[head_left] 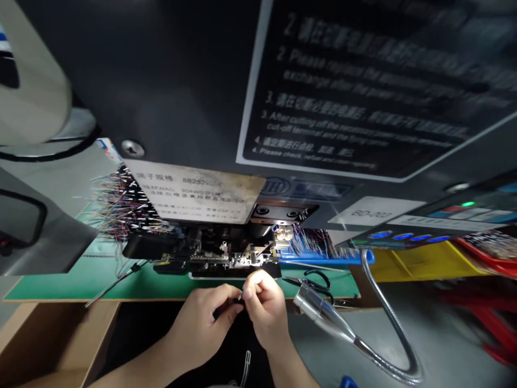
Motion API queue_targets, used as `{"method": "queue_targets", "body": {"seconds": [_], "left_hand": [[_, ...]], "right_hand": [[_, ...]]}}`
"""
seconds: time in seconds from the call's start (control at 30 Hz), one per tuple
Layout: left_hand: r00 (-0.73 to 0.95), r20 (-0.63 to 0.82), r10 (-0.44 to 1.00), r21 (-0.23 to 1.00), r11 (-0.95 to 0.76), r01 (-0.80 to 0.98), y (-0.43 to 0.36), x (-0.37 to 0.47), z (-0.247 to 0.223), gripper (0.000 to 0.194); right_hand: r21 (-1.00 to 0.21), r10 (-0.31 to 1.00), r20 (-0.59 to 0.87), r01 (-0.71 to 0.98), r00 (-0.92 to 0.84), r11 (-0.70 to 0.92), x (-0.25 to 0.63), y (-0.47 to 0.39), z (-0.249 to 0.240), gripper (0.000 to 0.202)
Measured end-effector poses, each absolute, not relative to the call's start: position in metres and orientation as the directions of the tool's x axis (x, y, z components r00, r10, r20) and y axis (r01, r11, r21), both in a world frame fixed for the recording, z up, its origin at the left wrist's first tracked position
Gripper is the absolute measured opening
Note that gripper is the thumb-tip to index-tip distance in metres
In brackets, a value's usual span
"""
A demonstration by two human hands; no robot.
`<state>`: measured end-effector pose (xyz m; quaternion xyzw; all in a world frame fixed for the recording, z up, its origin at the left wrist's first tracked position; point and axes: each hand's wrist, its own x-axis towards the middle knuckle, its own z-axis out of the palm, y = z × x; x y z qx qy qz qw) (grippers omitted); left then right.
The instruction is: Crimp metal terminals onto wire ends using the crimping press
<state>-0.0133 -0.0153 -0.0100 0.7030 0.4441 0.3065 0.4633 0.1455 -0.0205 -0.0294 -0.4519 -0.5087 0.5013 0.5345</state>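
My left hand [204, 321] is closed, thumb and forefinger pinched together at the table's front edge. My right hand [264, 306] is closed too, its fingertips meeting those of the left. A tiny pale piece [240, 296] shows between the fingertips; it is too small to name. Just beyond my hands is the lit metal working part [252, 257] of a dark bench machine [173, 97]. To the right of my right hand, scissors [319, 277] with black handles lie on the green mat [52, 280].
A flexible metal lamp [323, 312] curves around at right. Bundles of thin coloured wires [125, 207] are at left; more wires [315, 242] lie in a blue tray [343, 258]. A cardboard box [99, 323] sits below left. Yellow [436, 261] and red [490, 261] bins stand at right.
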Motion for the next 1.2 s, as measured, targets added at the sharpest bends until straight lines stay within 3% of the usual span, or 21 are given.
{"method": "queue_targets", "body": {"seconds": [0.13,0.23,0.33,0.43,0.77,1.0,1.2], "left_hand": [[0.596,-0.214,0.774,0.962,0.061,0.266,-0.002,-0.016,0.013,0.009],[0.680,-0.216,0.701,0.974,0.110,0.196,0.005,-0.014,0.020,0.012],[0.636,-0.177,0.752,0.983,0.166,0.077,0.005,-0.006,0.010,0.020],[0.521,-0.145,0.841,0.975,0.210,-0.067,0.001,0.003,-0.009,0.024],[0.381,-0.007,0.925,1.000,0.011,-0.010,-0.006,0.010,-0.035,0.017],[0.367,-0.010,0.930,0.996,0.040,-0.074,-0.007,0.010,-0.041,0.019],[0.334,0.087,0.938,0.983,-0.135,0.123,-0.005,0.007,-0.036,0.012]], "right_hand": [[-0.990,0.971,0.101,0.079,-0.215,0.121,0.163,-0.013,-0.011,0.014],[-0.969,0.944,0.131,0.160,-0.304,0.186,0.169,-0.012,-0.005,0.018],[-0.994,0.985,0.067,0.073,-0.160,0.080,0.164,-0.017,-0.009,0.006],[-0.992,0.999,-0.031,-0.123,0.028,-0.027,0.157,-0.019,-0.019,0.018],[-0.993,0.982,0.115,0.014,0.150,0.115,0.151,-0.010,-0.034,0.022],[-0.991,0.983,0.131,0.030,0.126,0.128,0.150,-0.010,-0.032,0.023],[-0.989,0.977,0.148,0.015,0.150,0.148,0.146,-0.008,-0.032,0.010]]}}
